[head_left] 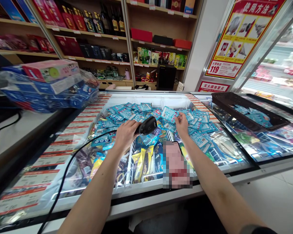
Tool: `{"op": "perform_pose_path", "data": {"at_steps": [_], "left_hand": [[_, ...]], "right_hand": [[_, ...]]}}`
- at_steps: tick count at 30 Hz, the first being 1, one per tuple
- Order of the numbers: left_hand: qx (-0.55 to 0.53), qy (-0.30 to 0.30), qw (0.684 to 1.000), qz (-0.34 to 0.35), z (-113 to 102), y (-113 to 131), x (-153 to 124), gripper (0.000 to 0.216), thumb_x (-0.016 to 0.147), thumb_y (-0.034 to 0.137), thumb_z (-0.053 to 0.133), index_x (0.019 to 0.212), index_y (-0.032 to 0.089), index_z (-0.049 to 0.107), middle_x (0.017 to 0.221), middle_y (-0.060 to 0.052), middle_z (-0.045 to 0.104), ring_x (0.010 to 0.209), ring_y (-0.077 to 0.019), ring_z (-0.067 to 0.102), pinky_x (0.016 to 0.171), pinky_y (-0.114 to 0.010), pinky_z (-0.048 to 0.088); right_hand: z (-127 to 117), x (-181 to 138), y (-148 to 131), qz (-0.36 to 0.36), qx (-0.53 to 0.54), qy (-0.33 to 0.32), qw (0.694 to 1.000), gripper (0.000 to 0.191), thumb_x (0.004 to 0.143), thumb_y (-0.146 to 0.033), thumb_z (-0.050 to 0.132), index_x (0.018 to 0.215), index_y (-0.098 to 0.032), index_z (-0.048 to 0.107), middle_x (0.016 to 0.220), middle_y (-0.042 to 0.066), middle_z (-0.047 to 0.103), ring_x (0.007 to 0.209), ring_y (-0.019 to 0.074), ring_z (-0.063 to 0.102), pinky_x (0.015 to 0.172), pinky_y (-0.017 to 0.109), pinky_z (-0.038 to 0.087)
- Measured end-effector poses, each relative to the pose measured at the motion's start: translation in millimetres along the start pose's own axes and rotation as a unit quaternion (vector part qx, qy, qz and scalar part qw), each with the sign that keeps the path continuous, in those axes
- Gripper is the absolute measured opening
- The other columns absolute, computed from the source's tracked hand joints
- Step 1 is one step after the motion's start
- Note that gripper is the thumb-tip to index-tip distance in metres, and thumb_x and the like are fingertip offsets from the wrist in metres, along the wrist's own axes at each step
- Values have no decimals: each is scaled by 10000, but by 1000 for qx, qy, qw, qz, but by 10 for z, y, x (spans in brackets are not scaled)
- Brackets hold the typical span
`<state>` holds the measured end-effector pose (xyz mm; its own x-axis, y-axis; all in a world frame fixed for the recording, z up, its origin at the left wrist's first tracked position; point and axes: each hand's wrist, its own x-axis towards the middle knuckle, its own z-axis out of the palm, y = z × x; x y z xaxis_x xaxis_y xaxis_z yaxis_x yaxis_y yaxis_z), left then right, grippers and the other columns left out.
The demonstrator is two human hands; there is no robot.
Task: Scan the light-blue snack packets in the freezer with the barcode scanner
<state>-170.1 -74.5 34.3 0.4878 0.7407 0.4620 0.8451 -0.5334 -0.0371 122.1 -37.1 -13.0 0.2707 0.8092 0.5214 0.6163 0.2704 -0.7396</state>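
My left hand (127,132) is wrapped round a black corded barcode scanner (148,125), its head turned to the right. Between the fingertips and thumb of my right hand (181,124) is the edge of a light blue packet (169,113) with printing on its upper face. Many similar blue packets (124,112) lie spread over the glass top of a chest freezer, on both sides of my hands. Below my right wrist lies a phone (177,165), its screen blurred out. Through the glass, wrapped ice creams (143,162) show in white wire baskets.
The scanner's black cable (72,159) runs across the price-label strip (36,162) on the left. A dark basket (249,112) with several blue packets sits at the right. Boxes in clear plastic (53,86) are stacked at the left. Stocked shelves (88,32) stand behind.
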Motion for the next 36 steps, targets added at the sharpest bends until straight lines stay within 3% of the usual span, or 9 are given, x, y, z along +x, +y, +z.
{"op": "perform_pose_path", "data": {"at_steps": [5, 9, 15, 21, 24, 28, 33, 36], "left_hand": [[10, 6, 1000, -12, -10, -31, -6, 386, 764, 287, 599, 1141, 225, 543, 1039, -93, 619, 1011, -275, 540, 801, -377, 411], [17, 17, 999, -30, -24, -93, -21, 378, 767, 279, 587, 1138, 228, 544, 1029, -90, 617, 999, -270, 544, 808, -373, 414], [32, 42, 997, -61, -36, -196, -61, 338, 772, 271, 580, 1106, 222, 560, 1007, -90, 616, 992, -273, 537, 795, -370, 412], [37, 47, 996, -60, -40, -213, -81, 330, 772, 291, 595, 1093, 219, 565, 977, -89, 614, 974, -277, 538, 766, -369, 408], [38, 47, 996, -63, -36, -232, -84, 325, 776, 288, 591, 1093, 220, 565, 977, -86, 614, 971, -275, 537, 775, -369, 408], [35, 46, 996, -69, -30, -276, -95, 352, 762, 271, 605, 1106, 219, 559, 1000, -84, 615, 975, -275, 533, 803, -371, 404], [39, 53, 995, -78, -34, -310, -115, 337, 785, 276, 582, 1118, 223, 559, 1009, -81, 612, 977, -270, 530, 795, -364, 399], [45, 55, 994, -81, -43, -334, -122, 329, 788, 269, 581, 1113, 222, 563, 1001, -80, 613, 969, -269, 532, 783, -361, 394]], "right_hand": [[-80, -60, -124, -17, -60, 54, 997, 464, 933, -382, 243, 1326, -145, 318, 862, 64, 563, 765, 178, 564, 751, 314, 444], [-111, -30, -76, -21, -95, 93, 991, 451, 941, -382, 222, 1295, -149, 376, 878, 69, 570, 799, 187, 565, 779, 327, 435], [-107, 48, 92, 6, -133, 130, 983, 404, 914, -367, 331, 1203, -121, 467, 884, 86, 600, 865, 224, 550, 855, 379, 405], [-154, 12, 2, 1, -225, 129, 966, 402, 901, -403, 374, 1128, -143, 580, 1169, 167, 506, 1140, 282, 407, 984, 473, 284], [-155, -31, -73, -41, -235, 87, 967, 400, 903, -434, 379, 1123, -207, 624, 1274, 132, 460, 1190, 282, 344, 999, 475, 250], [-110, -87, -104, -76, -268, 5, 961, 377, 893, -454, 411, 1035, -234, 682, 1295, 85, 500, 1199, 302, 317, 973, 474, 242], [-93, -111, -94, -39, -323, 17, 945, 411, 923, -420, 345, 1042, -217, 683, 1285, 105, 520, 1170, 305, 338, 933, 470, 234], [-90, -105, -142, -57, -341, 22, 938, 392, 919, -422, 368, 1042, -222, 681, 1289, 93, 520, 1168, 296, 340, 930, 449, 229]]}}
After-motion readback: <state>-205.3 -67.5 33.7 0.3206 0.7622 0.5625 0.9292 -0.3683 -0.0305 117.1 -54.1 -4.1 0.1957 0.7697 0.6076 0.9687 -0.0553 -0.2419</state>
